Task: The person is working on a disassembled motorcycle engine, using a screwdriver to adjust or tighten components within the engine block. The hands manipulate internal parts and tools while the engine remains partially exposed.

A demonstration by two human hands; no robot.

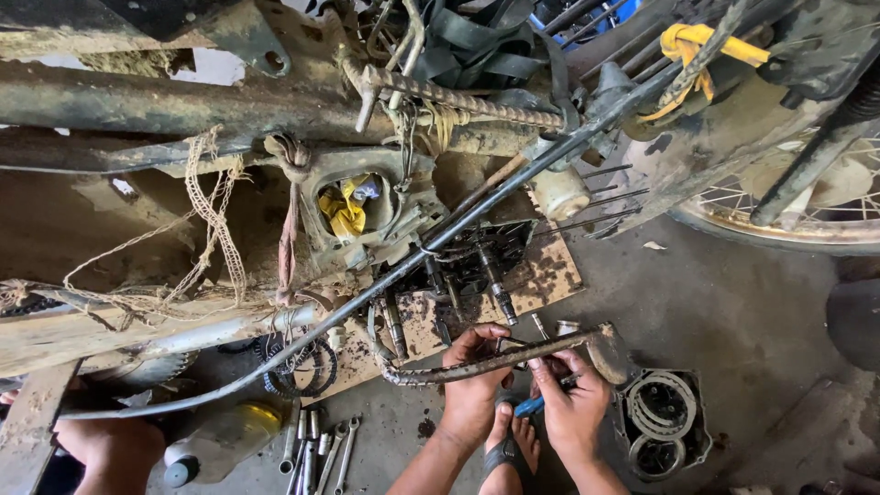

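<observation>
— What's in hand?

— A rusty rod [495, 359], lying across both my hands just below the engine [467, 261]. My left hand [472, 385] is curled around it from beneath, fingers closed. My right hand [570, 403] is closed on a blue-handled tool [530, 405] right under the rod; the tool's tip is hidden.

— And around the engine?

— It sits open on a stained board [541, 275], gears and shafts exposed. A clutch cover [662, 423] lies right of my hands, wrenches [316, 449] to their left, a chain [293, 367] beside those. A sandalled foot [511, 440] is between my wrists.

— The floor?

— Grey concrete floor [733, 302], oily. A spoked wheel [807, 202] stands right of the engine. Another person's hand [115, 449] is far left.
</observation>
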